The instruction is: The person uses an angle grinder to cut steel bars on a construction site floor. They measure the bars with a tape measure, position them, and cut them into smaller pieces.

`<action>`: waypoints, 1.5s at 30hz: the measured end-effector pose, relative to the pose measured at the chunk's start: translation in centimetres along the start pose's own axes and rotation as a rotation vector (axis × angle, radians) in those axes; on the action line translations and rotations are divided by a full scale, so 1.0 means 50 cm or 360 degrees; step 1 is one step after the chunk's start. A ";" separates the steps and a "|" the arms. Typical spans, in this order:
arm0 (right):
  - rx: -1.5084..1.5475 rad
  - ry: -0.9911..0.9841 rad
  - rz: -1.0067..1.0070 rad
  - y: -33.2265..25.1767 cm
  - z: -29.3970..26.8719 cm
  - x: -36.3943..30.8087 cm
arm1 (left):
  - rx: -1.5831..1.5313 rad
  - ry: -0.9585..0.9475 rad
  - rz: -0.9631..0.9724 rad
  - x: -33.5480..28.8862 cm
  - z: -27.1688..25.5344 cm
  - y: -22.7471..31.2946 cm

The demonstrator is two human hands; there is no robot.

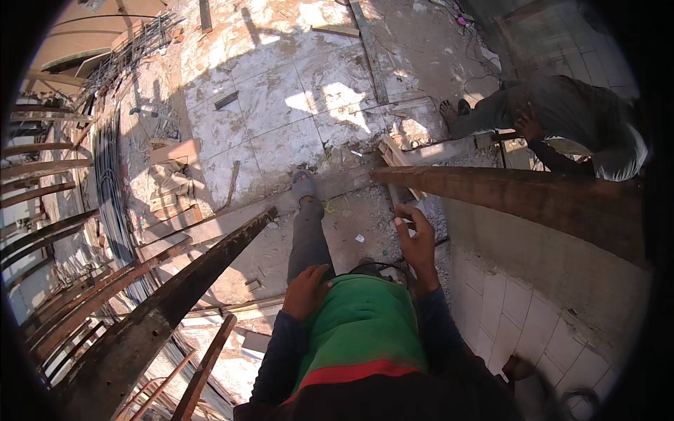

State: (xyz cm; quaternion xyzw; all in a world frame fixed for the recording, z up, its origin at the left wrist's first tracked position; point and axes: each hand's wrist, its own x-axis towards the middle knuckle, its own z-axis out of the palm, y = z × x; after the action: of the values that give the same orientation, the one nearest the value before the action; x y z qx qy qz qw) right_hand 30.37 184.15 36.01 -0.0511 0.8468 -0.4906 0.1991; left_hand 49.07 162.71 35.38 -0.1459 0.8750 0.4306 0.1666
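Observation:
My left hand [306, 292] rests on my upper leg beside the green shirt [368, 309], its fingers lying loosely with nothing in them. My right hand [418, 244] is raised in front of me, palm inward. Its fingers are loosely bent and a little apart from the thumb, and I see nothing held. The end of a thick brown wooden beam [505, 193] lies just beyond that hand, apart from it. One foot in a grey sandal [303, 186] stands forward on the edge of the pale slab.
A dark timber post [168, 309] slants up on my left, with bundled steel bars [112, 182] behind it. At the right a co-worker [562, 123] sits or crouches near a concrete wall [533, 252]. Planks [368, 52] and debris lie on the stained slab [260, 119].

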 end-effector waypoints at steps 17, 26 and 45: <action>-0.0491 0.0380 0.0730 0.272 0.114 0.606 | -0.0371 -0.0027 -0.0258 0.604 -0.419 -0.021; -0.0589 0.0072 0.0488 0.419 0.136 0.915 | 0.0624 -0.0435 -0.0251 1.129 -0.412 0.003; 0.1221 0.0622 0.1239 0.355 -0.446 1.645 | 0.0145 -0.0524 0.0173 2.167 -0.453 0.543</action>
State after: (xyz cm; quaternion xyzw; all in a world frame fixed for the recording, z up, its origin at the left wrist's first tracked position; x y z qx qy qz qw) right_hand -51.62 188.13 7.07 0.4314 0.5860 -0.6534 0.2090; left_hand -63.24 148.38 22.29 -0.0181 0.8611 0.4170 0.2904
